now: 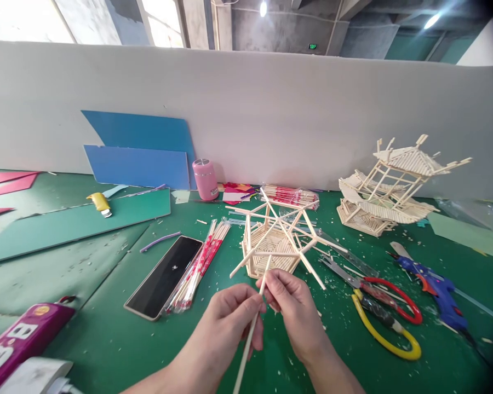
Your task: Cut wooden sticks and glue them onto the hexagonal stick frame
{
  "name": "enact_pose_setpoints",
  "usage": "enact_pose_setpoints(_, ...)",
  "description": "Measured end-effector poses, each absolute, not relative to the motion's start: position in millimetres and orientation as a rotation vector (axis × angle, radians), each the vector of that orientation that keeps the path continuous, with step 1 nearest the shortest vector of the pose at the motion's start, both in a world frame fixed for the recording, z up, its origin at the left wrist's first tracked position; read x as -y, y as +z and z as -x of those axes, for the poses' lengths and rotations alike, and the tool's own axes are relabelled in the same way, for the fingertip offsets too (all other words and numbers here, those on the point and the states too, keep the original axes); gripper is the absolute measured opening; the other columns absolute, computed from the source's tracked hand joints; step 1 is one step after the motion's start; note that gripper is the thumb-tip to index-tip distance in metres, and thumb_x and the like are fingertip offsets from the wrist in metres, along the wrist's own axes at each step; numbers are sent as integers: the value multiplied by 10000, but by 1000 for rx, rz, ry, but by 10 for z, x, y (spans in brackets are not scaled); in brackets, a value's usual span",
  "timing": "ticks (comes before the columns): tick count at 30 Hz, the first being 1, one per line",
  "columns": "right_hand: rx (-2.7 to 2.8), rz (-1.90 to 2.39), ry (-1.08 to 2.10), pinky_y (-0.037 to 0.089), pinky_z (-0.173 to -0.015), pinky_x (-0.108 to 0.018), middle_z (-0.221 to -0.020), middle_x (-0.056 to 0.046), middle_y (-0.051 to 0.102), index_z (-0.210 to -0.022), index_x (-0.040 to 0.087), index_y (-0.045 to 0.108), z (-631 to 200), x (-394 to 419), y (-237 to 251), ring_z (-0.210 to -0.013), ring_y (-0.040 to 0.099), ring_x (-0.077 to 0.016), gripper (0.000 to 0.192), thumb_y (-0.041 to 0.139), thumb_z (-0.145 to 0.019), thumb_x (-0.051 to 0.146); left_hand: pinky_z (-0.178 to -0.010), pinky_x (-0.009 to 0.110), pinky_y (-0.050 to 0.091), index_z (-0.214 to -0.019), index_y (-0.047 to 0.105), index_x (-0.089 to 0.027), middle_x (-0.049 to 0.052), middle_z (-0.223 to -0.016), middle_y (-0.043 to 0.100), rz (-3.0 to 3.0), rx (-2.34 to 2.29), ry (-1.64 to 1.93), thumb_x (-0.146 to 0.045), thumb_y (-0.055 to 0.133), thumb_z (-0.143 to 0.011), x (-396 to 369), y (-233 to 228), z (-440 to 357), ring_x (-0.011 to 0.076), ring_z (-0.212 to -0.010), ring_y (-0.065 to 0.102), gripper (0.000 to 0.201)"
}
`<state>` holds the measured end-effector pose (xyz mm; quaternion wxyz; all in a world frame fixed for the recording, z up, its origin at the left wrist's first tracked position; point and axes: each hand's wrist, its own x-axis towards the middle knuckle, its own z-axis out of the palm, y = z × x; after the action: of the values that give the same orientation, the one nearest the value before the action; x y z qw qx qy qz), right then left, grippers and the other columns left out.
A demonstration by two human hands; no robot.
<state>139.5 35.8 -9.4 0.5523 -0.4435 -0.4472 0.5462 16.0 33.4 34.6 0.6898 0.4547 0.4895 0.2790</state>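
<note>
Between my two hands is a thin wooden chopstick (250, 335), slanting from the lower edge up toward the stick frame. My left hand (235, 314) pinches it around the middle between thumb and fingers. Close to its upper end, my right hand (290, 303) grips it with thumb and fingertips. Just beyond my hands stands a small pavilion frame (271, 264) built of chopsticks, with a slatted polygonal base, upright posts and sticks crossing on top. The chopstick's tip overlaps the frame's front edge in view; whether they touch I cannot tell.
Red-and-yellow scissors (380, 301) and a blue glue gun (433, 290) lie right. A finished-looking stick pagoda (394, 191) stands behind them. Left are a phone (164, 276), bagged chopsticks (201, 262), a yellow cutter (100, 204) and a purple power strip (24, 345). A pink cup (205, 180) stands behind.
</note>
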Motion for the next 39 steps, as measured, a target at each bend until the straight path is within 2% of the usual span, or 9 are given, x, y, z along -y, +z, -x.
enact_pose_setpoints(3, 1003, 1067, 1280, 292, -490, -218, -529, 54, 399, -667, 171, 581, -1461, -352, -117, -513, 362, -88, 262, 489, -844, 340, -510, 222, 295, -659, 532, -147, -13, -437, 506, -1025, -1095, 665, -343, 462, -815, -321, 332, -294, 99, -467, 375, 260)
enact_pose_setpoints(15, 904, 1095, 1318, 309, -476, -212, -514, 56, 387, -662, 163, 589, -1509, -333, -129, -499, 356, -90, 257, 526, -805, 368, -472, 216, 219, -636, 511, -159, -17, -431, 504, -915, -1086, 780, -335, 483, -813, -238, 214, -458, 99, -464, 292, 251)
enact_pose_setpoints(32, 863, 1095, 1319, 332, -491, -216, -514, 51, 406, -674, 157, 591, -1504, -344, -162, -493, 369, -89, 267, 540, -796, 390, -448, 205, 222, -610, 514, -159, -6, -421, 522, -815, -1065, 810, -394, 542, -760, -260, 134, -495, 88, -413, 333, 280)
enact_pose_setpoints(39, 851, 1087, 1323, 339, -517, -214, -532, 44, 425, -620, 169, 563, -1500, -333, -143, -519, 379, -90, 273, 548, -793, 379, -431, 205, 222, -628, 512, -158, -1, -434, 538, -823, -1029, 802, -426, 544, -761, -247, 111, -518, 85, -399, 357, 301)
